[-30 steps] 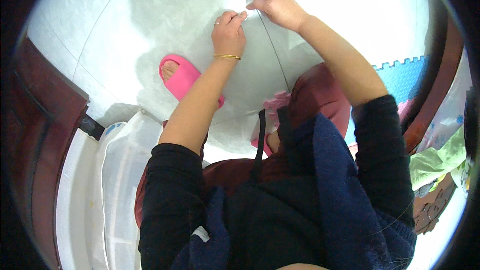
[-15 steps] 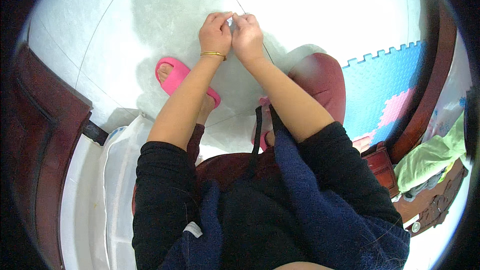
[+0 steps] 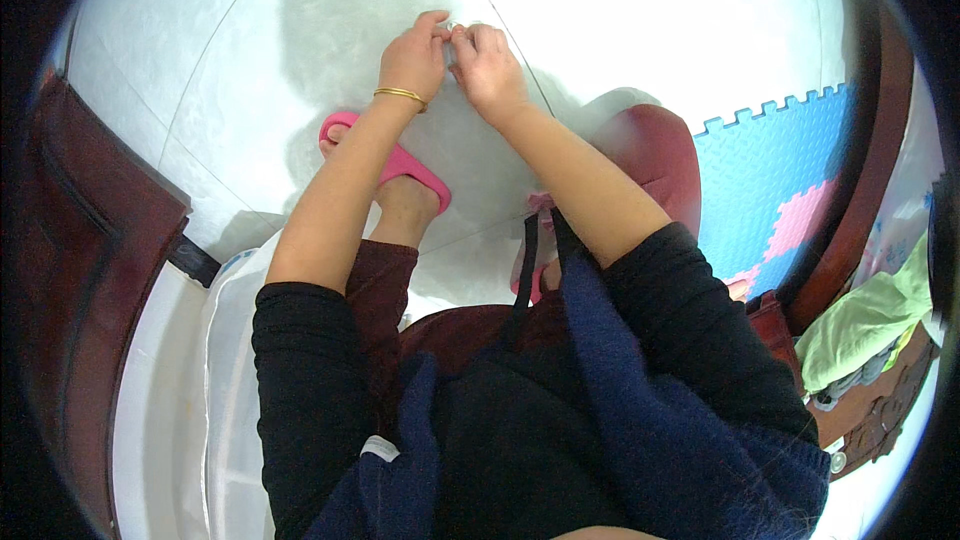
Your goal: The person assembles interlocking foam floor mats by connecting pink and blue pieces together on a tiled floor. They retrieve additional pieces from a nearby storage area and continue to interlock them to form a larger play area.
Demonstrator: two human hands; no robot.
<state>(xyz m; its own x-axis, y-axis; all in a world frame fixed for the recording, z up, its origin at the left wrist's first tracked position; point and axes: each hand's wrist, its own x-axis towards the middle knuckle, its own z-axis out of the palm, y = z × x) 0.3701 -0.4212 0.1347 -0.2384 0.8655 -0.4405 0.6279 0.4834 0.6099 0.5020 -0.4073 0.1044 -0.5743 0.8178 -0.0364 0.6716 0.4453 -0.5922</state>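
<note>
In front of me, above the pale floor, both hands meet at the fingertips around a small whitish, shiny thing, too small and too covered to name. My left hand, with gold-coloured bangles at the wrist, pinches at it from the left, its index finger partly stretched out. From the right, my right hand keeps thumb and fingers pressed together on it, the other fingers curled. A narrow gap shows between the palms.
A pink slipper is on my foot below the left forearm. Dark wooden furniture stands at left, near a whitish translucent cover. A blue and pink foam mat lies right, beside light green cloth.
My hands have drawn slightly apart, the left one shifting left and its index finger lifting. The small whitish thing stays between the fingertips. My view has shifted a little.
</note>
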